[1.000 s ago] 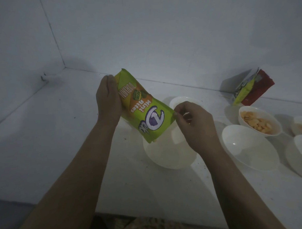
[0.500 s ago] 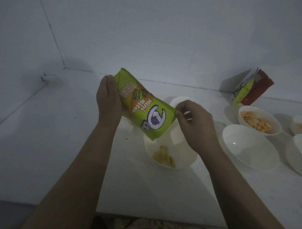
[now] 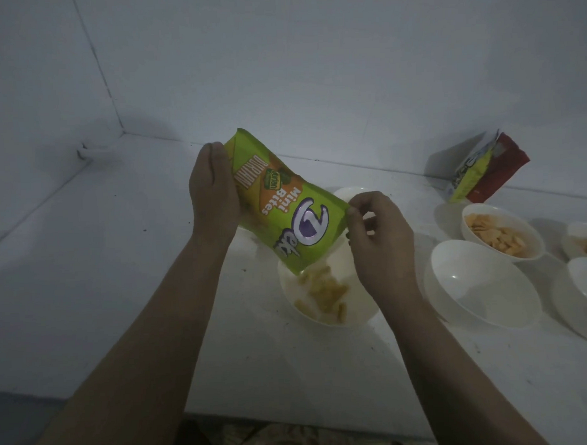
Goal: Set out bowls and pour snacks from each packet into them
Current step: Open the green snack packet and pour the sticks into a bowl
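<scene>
A green snack packet (image 3: 285, 216) hangs upside down and tilted over a white bowl (image 3: 365, 306). My left hand (image 3: 213, 195) grips its upper end from the left. At the lower right edge of the packet, my right hand (image 3: 379, 239) pinches the opened mouth. Yellow snack pieces (image 3: 323, 293) fall out of the mouth and pile up in the bowl below.
An empty white bowl (image 3: 480, 282) stands to the right, and a bowl of orange crackers (image 3: 499, 235) behind it. Two more bowls (image 3: 584, 288) sit at the right edge. Used packets (image 3: 483, 169) lean on the back wall. Another bowl's rim (image 3: 347, 192) shows behind the packet.
Snacks have begun pouring out: the bowl was empty a second ago and now holds a growing pile. The packet has tipped slightly further; both hands keep their hold.
</scene>
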Demonstrator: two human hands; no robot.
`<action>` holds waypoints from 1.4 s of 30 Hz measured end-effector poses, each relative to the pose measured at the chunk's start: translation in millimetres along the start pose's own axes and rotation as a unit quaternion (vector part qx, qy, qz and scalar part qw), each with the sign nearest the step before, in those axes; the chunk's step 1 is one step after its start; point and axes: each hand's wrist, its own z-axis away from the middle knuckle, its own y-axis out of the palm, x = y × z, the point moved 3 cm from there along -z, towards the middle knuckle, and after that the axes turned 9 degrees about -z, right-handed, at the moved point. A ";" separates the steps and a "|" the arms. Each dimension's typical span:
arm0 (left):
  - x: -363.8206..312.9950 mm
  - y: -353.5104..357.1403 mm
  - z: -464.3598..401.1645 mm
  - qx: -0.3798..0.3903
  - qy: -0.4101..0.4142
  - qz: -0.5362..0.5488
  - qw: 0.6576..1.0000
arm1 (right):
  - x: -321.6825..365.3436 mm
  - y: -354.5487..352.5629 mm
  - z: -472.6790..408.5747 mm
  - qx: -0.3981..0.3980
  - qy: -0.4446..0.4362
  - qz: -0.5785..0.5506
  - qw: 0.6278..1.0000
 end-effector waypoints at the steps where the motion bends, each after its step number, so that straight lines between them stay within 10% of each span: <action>1: -1.2 0.3 0.2 0.002 0.001 0.001 1.000 | -0.8 0.6 0.3 -0.003 0.000 -0.003 1.000; 42: -13.9 14.1 9.2 0.062 0.099 -0.083 0.990 | -9.3 -7.5 -4.3 0.069 0.003 0.049 0.996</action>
